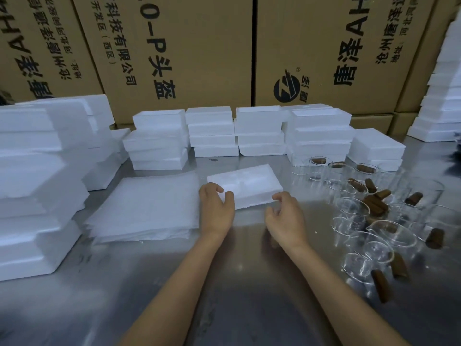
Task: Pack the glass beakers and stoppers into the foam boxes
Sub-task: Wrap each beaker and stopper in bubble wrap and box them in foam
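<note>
A white foam box (pixel 245 184) lies open-side up on the steel table (pixel 249 283), in the middle. My left hand (pixel 216 208) grips its near left corner, thumb and fingers curled over the edge. My right hand (pixel 285 217) hovers just off the box's near right corner, fingers loosely curled and holding nothing. To the right stand several clear glass beakers (pixel 353 212), mixed with several brown stoppers (pixel 376 204), some lying inside beakers.
A stack of thin white foam sheets (pixel 147 208) lies left of the box. Piles of foam boxes (pixel 159 141) line the back, the left side (pixel 32 196) and the far right. Cardboard cartons (pixel 174 46) form a wall behind.
</note>
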